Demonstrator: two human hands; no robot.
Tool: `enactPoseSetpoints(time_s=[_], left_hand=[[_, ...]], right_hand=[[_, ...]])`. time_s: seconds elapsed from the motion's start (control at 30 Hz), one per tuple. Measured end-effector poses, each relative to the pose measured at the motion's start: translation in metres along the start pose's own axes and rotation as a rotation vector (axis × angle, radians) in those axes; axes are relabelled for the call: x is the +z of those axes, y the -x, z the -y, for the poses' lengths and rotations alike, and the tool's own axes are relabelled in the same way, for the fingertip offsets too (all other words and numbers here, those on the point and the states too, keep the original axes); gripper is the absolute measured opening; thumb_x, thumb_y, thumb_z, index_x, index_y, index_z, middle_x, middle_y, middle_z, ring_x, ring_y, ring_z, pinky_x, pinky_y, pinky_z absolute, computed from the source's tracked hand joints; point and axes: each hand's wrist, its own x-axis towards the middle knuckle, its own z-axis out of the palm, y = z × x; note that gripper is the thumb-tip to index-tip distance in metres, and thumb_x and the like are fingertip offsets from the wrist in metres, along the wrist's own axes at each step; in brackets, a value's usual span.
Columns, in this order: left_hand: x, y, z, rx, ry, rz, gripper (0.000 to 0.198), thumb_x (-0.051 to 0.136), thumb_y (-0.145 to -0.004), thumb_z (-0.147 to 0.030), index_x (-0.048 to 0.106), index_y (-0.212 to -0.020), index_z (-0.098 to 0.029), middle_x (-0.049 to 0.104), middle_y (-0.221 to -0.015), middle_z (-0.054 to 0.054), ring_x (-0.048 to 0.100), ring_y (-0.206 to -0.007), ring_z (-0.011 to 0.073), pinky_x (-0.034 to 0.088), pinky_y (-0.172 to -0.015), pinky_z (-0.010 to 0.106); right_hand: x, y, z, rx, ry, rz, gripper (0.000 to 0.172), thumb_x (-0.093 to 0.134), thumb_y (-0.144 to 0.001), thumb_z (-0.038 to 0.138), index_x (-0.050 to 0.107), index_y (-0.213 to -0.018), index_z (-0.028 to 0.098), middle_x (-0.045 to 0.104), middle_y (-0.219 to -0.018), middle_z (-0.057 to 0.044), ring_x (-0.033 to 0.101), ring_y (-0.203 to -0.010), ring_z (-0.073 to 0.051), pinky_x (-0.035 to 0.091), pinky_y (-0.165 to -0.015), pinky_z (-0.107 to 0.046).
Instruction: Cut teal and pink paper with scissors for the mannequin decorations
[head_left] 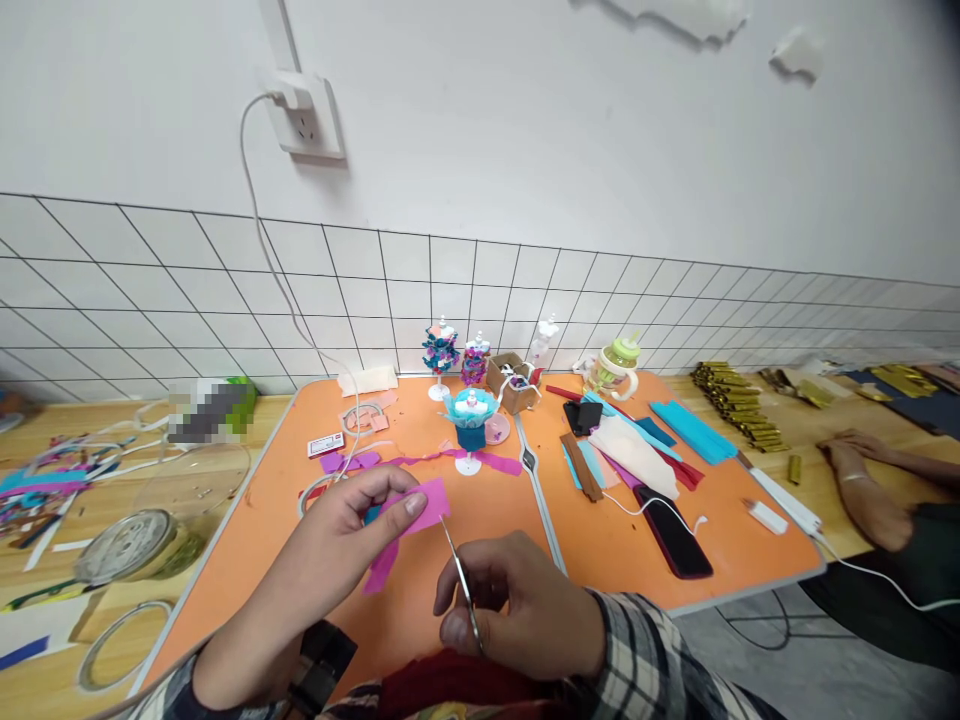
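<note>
My left hand pinches a bright pink crepe paper strip between thumb and fingers, and a tail of it hangs below. My right hand is closed round small metal scissors, seen nearly edge-on. Their tips point up at the strip's lower right edge; whether they touch it I cannot tell. Just beyond the hands stands a miniature dress form on a white base, dressed in blue paper. Behind it are two more decorated forms, one teal and purple, one magenta.
An orange folding table carries a small cardboard box, a bare white form, a green-lidded cup, coloured paper strips and a phone. At left stands a lidded jar. Another person's arms rest at far right.
</note>
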Motion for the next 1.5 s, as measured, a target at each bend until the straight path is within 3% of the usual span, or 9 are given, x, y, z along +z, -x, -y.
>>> enactPoseSetpoints(time_s=[0.13, 0.57, 0.9, 1.5], left_hand=[[-0.003, -0.003, -0.001, -0.01, -0.039, -0.007, 0.028, 0.065, -0.088, -0.048, 0.071, -0.078, -0.022, 0.062, -0.069, -0.002, 0.055, -0.063, 0.0159, 0.045, -0.057, 0.024], [-0.006, -0.002, 0.002, -0.007, -0.018, -0.028, 0.031, 0.065, -0.088, -0.05, 0.069, -0.077, -0.022, 0.06, -0.069, -0.002, 0.054, -0.06, 0.0153, 0.046, -0.054, 0.024], [-0.008, -0.003, -0.002, 0.029, -0.079, -0.063, 0.029, 0.065, -0.087, -0.047, 0.07, -0.074, -0.022, 0.063, -0.067, -0.001, 0.056, -0.062, 0.0159, 0.047, -0.056, 0.024], [-0.008, -0.006, -0.001, 0.043, -0.102, -0.079, 0.027, 0.067, -0.085, -0.047, 0.074, -0.075, -0.023, 0.069, -0.069, 0.001, 0.06, -0.065, 0.0187, 0.05, -0.06, 0.026]], right_hand=[[-0.003, -0.008, -0.003, 0.019, -0.015, 0.023, 0.025, 0.076, -0.08, 0.04, 0.071, -0.083, 0.016, 0.058, -0.062, 0.003, 0.047, -0.054, -0.008, 0.034, -0.05, -0.019], [0.003, -0.016, -0.007, 0.039, -0.044, 0.025, 0.02, 0.075, -0.08, 0.033, 0.071, -0.085, 0.014, 0.061, -0.059, 0.002, 0.053, -0.051, -0.009, 0.037, -0.05, -0.019], [0.001, -0.017, 0.001, 0.083, -0.128, 0.017, 0.02, 0.075, -0.079, 0.032, 0.068, -0.078, 0.014, 0.056, -0.053, 0.004, 0.057, -0.049, -0.009, 0.04, -0.048, -0.016], [-0.001, -0.019, -0.003, 0.081, -0.127, 0.016, 0.024, 0.076, -0.08, 0.037, 0.071, -0.082, 0.013, 0.056, -0.054, 0.004, 0.056, -0.049, -0.009, 0.04, -0.048, -0.017]])
